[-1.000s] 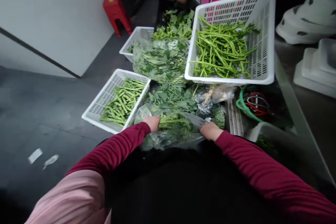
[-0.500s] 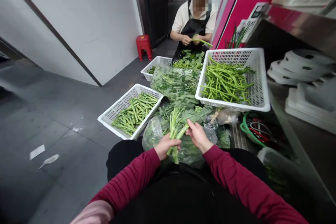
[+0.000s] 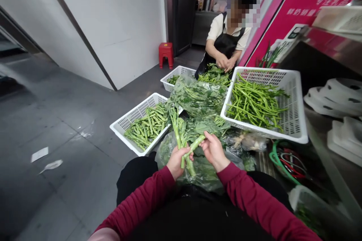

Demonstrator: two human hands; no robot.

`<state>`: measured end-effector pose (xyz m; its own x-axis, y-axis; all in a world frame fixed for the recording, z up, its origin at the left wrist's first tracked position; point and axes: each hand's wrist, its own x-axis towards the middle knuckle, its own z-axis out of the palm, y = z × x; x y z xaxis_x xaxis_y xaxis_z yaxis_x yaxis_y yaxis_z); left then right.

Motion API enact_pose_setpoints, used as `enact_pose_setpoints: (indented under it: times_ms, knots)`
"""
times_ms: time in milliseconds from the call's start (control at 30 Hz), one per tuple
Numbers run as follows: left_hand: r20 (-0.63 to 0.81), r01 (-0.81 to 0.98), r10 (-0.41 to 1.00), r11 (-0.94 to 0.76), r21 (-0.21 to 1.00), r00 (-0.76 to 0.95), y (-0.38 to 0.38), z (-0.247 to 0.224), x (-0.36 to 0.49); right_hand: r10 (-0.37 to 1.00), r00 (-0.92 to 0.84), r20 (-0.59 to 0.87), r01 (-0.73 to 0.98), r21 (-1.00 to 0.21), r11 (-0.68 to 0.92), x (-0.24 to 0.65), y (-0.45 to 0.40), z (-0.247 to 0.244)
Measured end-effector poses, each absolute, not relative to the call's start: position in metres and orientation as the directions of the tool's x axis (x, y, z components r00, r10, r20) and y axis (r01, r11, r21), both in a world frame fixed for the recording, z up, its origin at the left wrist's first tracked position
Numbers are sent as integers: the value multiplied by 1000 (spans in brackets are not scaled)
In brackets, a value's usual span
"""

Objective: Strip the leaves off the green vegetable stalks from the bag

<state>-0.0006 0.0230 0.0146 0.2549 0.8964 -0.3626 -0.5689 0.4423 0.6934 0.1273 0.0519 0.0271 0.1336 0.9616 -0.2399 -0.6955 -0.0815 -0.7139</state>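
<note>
My left hand (image 3: 178,160) is closed around a small bunch of leafy green vegetable stalks (image 3: 177,130), their leaves pointing away from me and their cut ends toward my lap. One thick stalk (image 3: 195,144) lies slanted across the bunch. My right hand (image 3: 212,150) pinches the upper end of that slanted stalk between thumb and fingers. Beneath both hands a clear plastic bag (image 3: 207,173) of leafy greens rests near my lap. Beyond it lies a heap of leafy greens (image 3: 200,96), partly in plastic.
At left stands a white basket (image 3: 115,125) of cut stalks; at right, a raised white basket (image 3: 302,109) of thin green stems. A co-worker (image 3: 226,41) sits opposite, hands over greens. A red stool (image 3: 165,55), a green-rimmed basket (image 3: 273,157) and white plastic pieces (image 3: 336,96) stand around.
The view has shifted left and slightly up. The slanted stalk now stands apart from the bunch in my hands. The co-worker's hands have lowered to the greens.
</note>
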Motion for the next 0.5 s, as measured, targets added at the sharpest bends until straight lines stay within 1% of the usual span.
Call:
enact_pose_setpoints:
  times_ms: [100,167,233,300,333,400,500]
  knots:
    - [-374,-595,920,368,714,120,36,18,-5,961,125,-247,-724,-685,-82,122,61,28]
    - [-387,-585,918,358,728,80,42,20,-7,949,172,-263,-745,-665,-50,119,67,27]
    - [-395,-546,902,421,724,172,44,21,-7,937,218,-275,-758,-652,-15,117,72,27]
    - [-384,-512,872,489,707,303,42,22,-6,931,219,-292,-770,-638,-19,116,78,29]
    - [-372,-509,864,502,699,340,41,22,-5,928,210,-307,-778,-627,-31,116,79,30]
    - [-349,-532,868,493,689,353,39,22,-5,919,208,-335,-795,-605,-41,116,81,34]
    - [-324,-571,888,458,681,326,40,25,-2,893,262,-367,-798,-602,-13,111,80,39]
